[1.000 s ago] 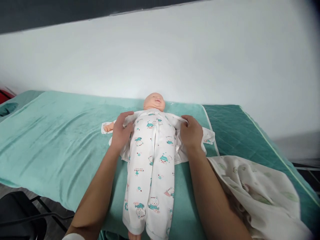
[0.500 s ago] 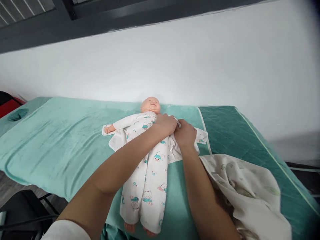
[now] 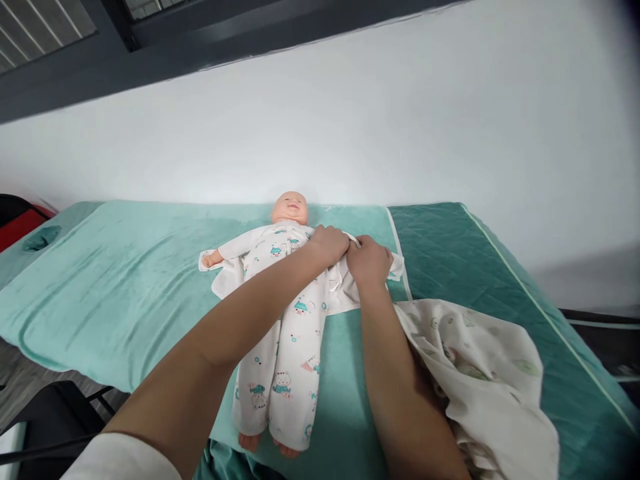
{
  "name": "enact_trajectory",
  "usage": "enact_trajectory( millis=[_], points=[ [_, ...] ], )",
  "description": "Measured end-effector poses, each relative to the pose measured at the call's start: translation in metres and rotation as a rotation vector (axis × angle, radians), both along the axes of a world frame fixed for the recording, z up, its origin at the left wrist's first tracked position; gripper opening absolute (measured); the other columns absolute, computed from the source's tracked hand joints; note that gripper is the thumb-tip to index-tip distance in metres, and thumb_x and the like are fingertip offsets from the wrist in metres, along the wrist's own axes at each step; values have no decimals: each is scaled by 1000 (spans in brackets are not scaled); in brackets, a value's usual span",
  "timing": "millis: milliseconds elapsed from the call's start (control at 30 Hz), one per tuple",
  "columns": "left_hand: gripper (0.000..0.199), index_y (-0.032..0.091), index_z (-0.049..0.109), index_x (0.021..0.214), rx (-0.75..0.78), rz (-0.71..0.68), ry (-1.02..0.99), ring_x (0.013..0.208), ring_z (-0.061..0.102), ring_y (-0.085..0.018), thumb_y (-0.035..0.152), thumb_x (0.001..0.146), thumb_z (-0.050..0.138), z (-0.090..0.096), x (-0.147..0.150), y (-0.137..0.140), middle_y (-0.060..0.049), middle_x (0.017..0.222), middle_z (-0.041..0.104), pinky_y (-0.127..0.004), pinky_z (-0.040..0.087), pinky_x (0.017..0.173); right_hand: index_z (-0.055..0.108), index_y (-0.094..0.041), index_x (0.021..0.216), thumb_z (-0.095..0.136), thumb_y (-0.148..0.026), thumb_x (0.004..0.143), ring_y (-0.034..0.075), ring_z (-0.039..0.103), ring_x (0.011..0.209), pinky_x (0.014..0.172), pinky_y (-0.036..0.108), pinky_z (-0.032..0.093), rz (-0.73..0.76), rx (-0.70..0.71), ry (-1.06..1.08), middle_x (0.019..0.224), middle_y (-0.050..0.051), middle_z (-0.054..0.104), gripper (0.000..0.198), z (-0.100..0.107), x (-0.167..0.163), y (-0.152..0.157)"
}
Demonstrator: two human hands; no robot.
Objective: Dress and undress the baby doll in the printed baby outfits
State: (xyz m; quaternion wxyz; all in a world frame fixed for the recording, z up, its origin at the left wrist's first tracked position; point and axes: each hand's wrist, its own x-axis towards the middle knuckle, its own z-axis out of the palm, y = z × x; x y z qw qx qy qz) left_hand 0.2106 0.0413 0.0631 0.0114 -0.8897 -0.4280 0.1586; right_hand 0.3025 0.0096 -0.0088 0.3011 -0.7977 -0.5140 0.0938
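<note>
A baby doll (image 3: 290, 208) lies face up on the bed, its bare feet toward me. It wears printed white trousers (image 3: 295, 360), and a white baby jacket (image 3: 345, 293) is spread open beneath its torso. The doll's arm on the left shows in a sleeve, with its hand out at the cuff. At the doll's shoulder on the right, my left hand (image 3: 331, 245) pinches the jacket cloth. Close beside it, my right hand (image 3: 369, 261) has its fingers closed on the same white cloth. The doll's arm on that side is hidden by my hands and the fabric.
A light green sheet (image 3: 125, 287) covers most of the bed, with a darker green quilted cover (image 3: 450, 260) at the right. A crumpled white patterned cloth (image 3: 495, 373) lies by my right forearm. Behind the bed stands a white wall (image 3: 350, 120). A black chair (image 3: 60, 420) is at lower left.
The view has shifted a little, so the doll sits slightly farther left. Both hands stay closed on the jacket at the shoulder, with a slightly different finger position.
</note>
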Motion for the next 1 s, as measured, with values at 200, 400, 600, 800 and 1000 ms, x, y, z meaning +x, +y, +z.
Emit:
enact_trajectory(
  millis=[200,400,600,800,1000],
  points=[
    [34,14,68,122,-24,-7,28,117,66,-30,11,93,52,5,-6,9,-17,127,71,-43,47,98,74,-19,93,46,-31,92,27,65,90,95,41,40,22,44,66,89,12,75,31,0,3,2],
    [46,14,64,128,8,17,84,122,62,-32,5,83,64,24,-20,3,-18,130,68,-42,47,97,71,-18,95,44,-30,92,27,61,87,81,36,41,5,88,180,95,13,73,30,-4,9,3],
    [51,12,61,129,40,61,118,120,63,-33,2,80,64,43,-50,5,-19,130,67,-43,49,94,67,-18,92,49,-31,88,26,57,84,78,35,42,15,177,347,90,11,70,23,-10,12,5],
    [54,10,57,130,70,76,124,116,64,-33,-1,78,61,58,-75,-1,-19,130,65,-42,52,89,66,-17,91,52,-28,80,23,61,85,81,38,49,50,266,487,91,9,71,21,-18,19,14],
    [49,12,53,133,113,66,76,118,63,-30,2,85,55,64,-81,-10,-17,129,65,-39,51,88,66,-16,98,53,-19,67,23,69,92,84,40,56,157,447,752,99,11,74,34,-18,16,20]
  ],
)
